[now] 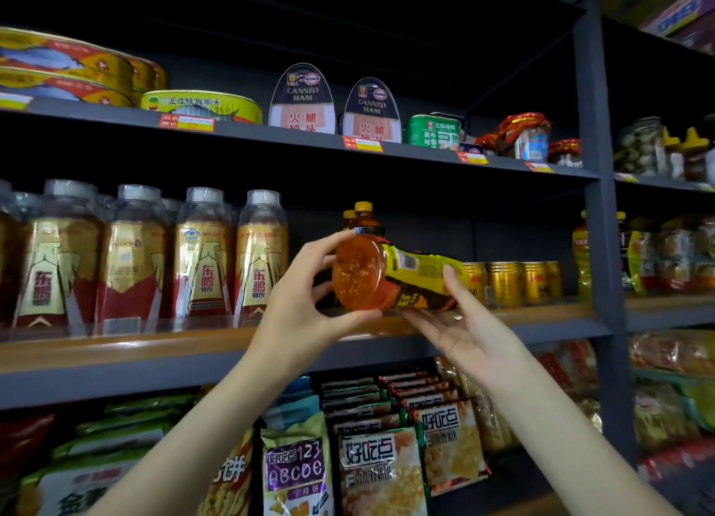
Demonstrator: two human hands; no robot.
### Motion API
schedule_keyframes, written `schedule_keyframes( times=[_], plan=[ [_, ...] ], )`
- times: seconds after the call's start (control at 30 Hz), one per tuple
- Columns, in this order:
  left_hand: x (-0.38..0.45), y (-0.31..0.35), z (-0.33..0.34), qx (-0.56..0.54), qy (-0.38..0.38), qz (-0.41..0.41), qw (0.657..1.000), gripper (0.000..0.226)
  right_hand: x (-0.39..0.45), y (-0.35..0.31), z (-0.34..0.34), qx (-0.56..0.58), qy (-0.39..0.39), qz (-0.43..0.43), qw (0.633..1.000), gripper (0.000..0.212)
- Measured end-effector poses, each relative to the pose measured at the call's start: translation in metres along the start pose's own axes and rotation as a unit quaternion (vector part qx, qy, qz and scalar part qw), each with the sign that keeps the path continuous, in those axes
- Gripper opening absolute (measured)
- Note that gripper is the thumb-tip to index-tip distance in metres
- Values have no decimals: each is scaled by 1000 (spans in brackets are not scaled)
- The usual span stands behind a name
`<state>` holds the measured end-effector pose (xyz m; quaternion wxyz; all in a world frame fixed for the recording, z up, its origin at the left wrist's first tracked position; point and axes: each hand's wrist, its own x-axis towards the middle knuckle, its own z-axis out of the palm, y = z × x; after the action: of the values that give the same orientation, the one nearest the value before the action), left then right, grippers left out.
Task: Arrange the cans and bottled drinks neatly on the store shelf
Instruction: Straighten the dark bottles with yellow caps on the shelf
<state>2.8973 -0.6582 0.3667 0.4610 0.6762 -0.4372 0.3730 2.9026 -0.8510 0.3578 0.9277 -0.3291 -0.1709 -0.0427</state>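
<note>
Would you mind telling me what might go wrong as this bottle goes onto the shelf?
1. The bottle lies sideways in the left hand and right hand; it may slip while being turned upright.
2. Two upright bottles stand right behind; it might topple them.
3. The gold cans beside it could get nudged.

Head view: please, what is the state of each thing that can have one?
Orange bottle: horizontal, base toward camera, held by both hands.
Left hand: grips the base.
Right hand: supports the body.
Gold cans: upright, in a row.
Ham tins: standing on edge.
</note>
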Motion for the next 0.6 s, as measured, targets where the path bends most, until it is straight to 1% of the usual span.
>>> schedule_keyframes(
  times=[0.1,0.13,0.2,0.27,0.33,0.43,0.53,0.6],
  plan=[
    [0,-3,1,-17,4,-13,1000,73,1,-3,0,-23,-1,-21,1000,46],
    [-1,-5,0,-26,-2,-24,999,72,3,-4,0,-40,-5,-40,998,46],
    [-6,-12,0,-31,-12,-43,999,69,5,-6,-2,-89,-28,-97,991,53],
    [-16,-21,4,9,4,-52,999,69,4,-8,-2,-142,-53,-149,977,62],
    [-24,-30,8,42,22,-64,997,71,3,-7,-1,-178,-77,-178,965,69],
    [-25,-38,8,45,-3,-89,995,70,2,-6,0,-203,-91,-209,952,64],
    [-16,-38,-1,-3,-37,-126,991,65,6,-7,0,-201,-86,-224,950,62],
    [-10,-36,-4,-92,-42,-179,979,65,10,-9,0,-181,-85,-217,956,65]
  ],
)
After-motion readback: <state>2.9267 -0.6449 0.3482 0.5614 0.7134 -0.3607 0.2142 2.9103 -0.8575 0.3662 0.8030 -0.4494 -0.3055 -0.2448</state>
